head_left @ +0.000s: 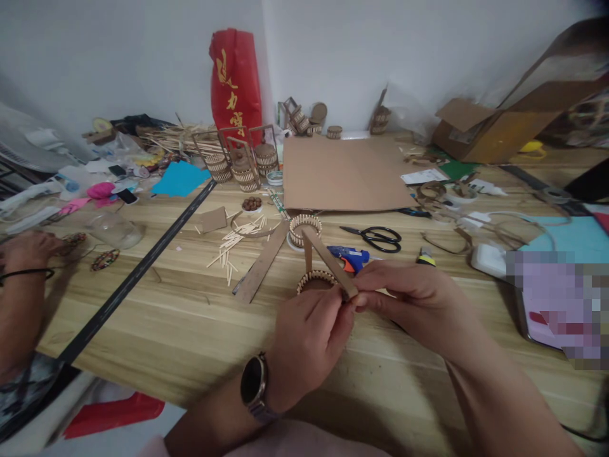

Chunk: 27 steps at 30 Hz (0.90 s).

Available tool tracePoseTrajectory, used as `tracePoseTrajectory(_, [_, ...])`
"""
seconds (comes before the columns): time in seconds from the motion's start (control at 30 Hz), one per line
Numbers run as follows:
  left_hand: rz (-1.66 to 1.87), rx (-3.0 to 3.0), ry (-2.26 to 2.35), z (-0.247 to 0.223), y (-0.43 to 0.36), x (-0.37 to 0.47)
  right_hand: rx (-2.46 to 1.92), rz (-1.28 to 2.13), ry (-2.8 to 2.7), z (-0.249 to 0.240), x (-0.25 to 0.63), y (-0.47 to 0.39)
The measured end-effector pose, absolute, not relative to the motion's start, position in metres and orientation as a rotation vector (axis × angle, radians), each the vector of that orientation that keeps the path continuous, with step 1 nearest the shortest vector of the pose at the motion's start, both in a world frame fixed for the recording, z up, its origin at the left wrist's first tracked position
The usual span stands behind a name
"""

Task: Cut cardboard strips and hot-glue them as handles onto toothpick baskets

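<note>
Both of my hands meet at a folded cardboard strip (329, 259) that bends to a point away from me. My left hand (309, 339), with a watch on its wrist, is closed around the strip's near end. With thumb and fingers, my right hand (409, 298) pinches the same end from the right. A small round basket (316, 277) edged with short sticks sits right behind my left hand, which partly hides it; whether the strip is joined to it I cannot tell. Farther back stands a similar stick-sided basket (305, 230). A blue glue gun (349, 257) lies behind my right hand.
Black scissors (375, 237), loose sticks (240, 238) and a flat cardboard strip (264, 263) lie around the work. Behind are a cardboard sheet (349, 174) and finished handled baskets (245, 171). Another person's hand (31, 247) is at the left, a phone (556, 311) at the right.
</note>
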<state>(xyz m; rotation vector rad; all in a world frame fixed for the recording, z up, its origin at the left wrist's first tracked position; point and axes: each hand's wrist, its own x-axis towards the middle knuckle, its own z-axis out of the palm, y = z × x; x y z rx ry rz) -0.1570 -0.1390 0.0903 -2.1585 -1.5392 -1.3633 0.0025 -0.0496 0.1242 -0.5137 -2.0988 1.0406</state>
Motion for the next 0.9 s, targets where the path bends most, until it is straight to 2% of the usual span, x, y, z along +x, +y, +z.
tracePoseTrajectory(0.3, [-1.412,-2.185,-1.564,0.088,-0.140,-0.157,-0.498,1.030,-2.091,0.126,0.002,-0.050])
tracePoseTrajectory(0.63, [-2.014,-2.758,-1.655,0.083,-0.118,-0.170,-0.435,1.122,-2.059,0.126,0.013,-0.035])
tracePoseTrajectory(0.77, [-2.001,-2.767,-1.764,0.080,-0.110,-0.167,-0.456,1.180,-2.005,0.121,0.013,-0.029])
tracePoseTrajectory(0.9, [-1.976,-2.557,-1.732,0.081,-0.106,-0.160,-0.553,1.007,-2.039,0.120,0.013,-0.030])
